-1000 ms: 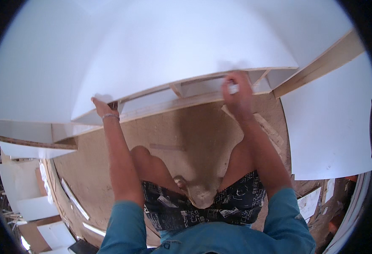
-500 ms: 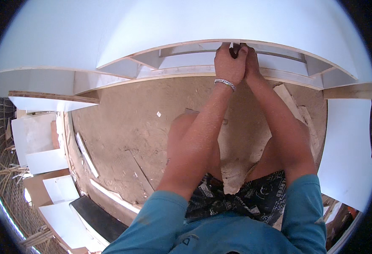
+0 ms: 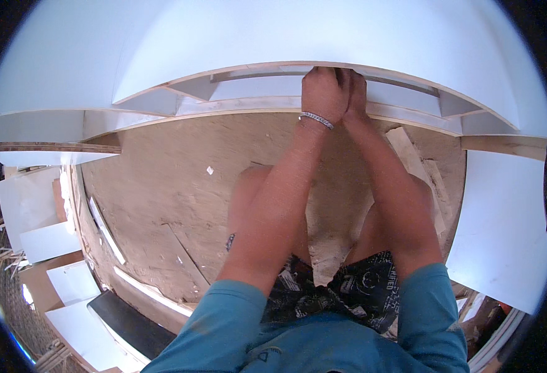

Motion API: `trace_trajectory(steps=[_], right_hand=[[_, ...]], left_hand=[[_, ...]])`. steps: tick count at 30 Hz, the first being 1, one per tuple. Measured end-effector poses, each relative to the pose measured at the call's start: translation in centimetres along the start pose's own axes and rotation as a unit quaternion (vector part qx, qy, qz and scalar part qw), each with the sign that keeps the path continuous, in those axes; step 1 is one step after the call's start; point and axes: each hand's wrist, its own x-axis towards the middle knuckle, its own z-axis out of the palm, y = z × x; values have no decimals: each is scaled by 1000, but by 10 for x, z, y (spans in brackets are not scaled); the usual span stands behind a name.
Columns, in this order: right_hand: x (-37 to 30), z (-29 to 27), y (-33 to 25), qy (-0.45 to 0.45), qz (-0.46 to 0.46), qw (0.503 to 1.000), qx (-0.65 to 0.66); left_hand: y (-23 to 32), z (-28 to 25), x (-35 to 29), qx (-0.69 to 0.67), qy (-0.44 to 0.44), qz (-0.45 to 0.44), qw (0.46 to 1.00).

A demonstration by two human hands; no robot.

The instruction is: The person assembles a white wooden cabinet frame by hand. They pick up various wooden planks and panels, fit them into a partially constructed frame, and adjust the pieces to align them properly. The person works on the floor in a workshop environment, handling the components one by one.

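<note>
My left hand [image 3: 324, 94], with a silver chain bracelet [image 3: 316, 120] at its wrist, is closed at the opening along the front of a white cabinet [image 3: 242, 37]. Pressed against it, my right hand [image 3: 356, 94] is closed too. Both sit just under the cabinet's thin wooden top edge, and the fingertips are out of sight beneath it. What they grip, if anything, cannot be made out. Behind the hands a greyish strip [image 3: 404, 83] runs across the opening, between upright dividers [image 3: 192, 87].
Bare brown ground [image 3: 161, 168] lies between my legs and the cabinet. Wood offcuts [image 3: 410, 152] are at the right, and thin white strips [image 3: 106, 231] at the left. White boards [image 3: 31, 193] and a black panel [image 3: 130, 326] lie further left. A white panel [image 3: 503, 217] stands at the right.
The view has shifted, so the scene sits slightly further left. My hands have stayed together at the opening, and the left one has turned so its knuckles face up and its thumb is hidden.
</note>
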Motion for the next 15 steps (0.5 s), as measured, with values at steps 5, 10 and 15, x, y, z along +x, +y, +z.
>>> trace_trajectory(steps=[5,10,15], right_hand=[[3,-1,3,41,-34,998,26],[3,-5,-20,21,-47,995,-89],[2,-2,-20,68,-1,989,-135]], left_hand=[[6,-11,2,-34,-55,-10,998],[-13,-43,-8,-312,-20,-201,928],[-22,-125,-7,-733,89,-300,604]])
